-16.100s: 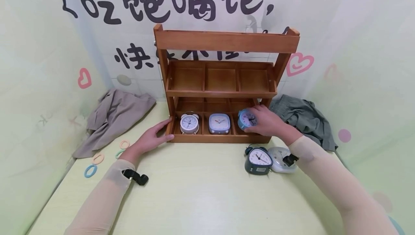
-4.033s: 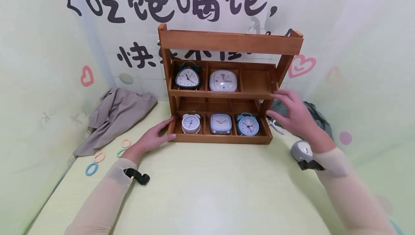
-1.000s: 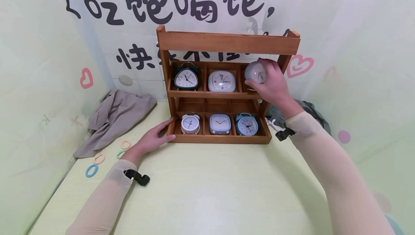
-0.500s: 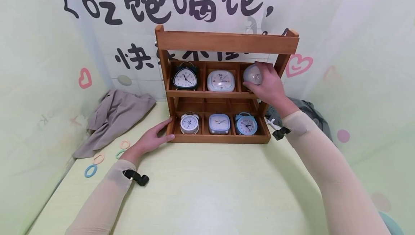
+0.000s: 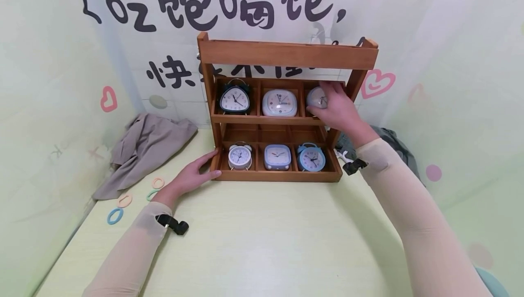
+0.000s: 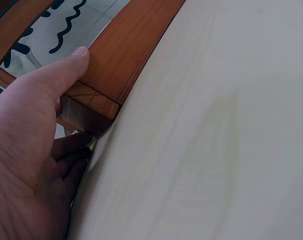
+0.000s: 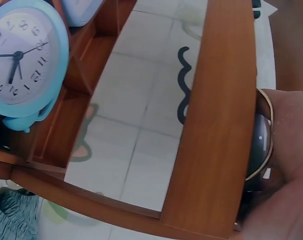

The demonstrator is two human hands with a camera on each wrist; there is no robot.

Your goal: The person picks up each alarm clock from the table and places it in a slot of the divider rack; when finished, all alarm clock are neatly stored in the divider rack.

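Note:
My right hand [image 5: 339,108] grips a small round grey alarm clock [image 5: 316,98] from its right side, within the upper right compartment of a wooden two-tier shelf [image 5: 278,176]. In the right wrist view the clock's gold wire stand [image 7: 269,142] and dark body show past the upper rail, partly covered by the fingers. My left hand [image 5: 196,174] holds the shelf's lower left corner, thumb on the front board and fingers round the side. Beside the round clock are a white rounded clock [image 5: 279,103] and a dark green triangular clock [image 5: 234,99].
Below stand a white twin-bell clock [image 5: 239,157], a lilac square clock [image 5: 277,157] and a light-blue clock [image 5: 311,158]. A taupe cloth [image 5: 147,151] lies left, a dark grey-green cloth [image 5: 395,144] right. Several coloured rings [image 5: 115,216] lie at the left.
Clocks have filled the upper tier since the earliest frame. The round clock has come from the table's right side into the upper right compartment, lately sinking slightly. My left hand stays put.

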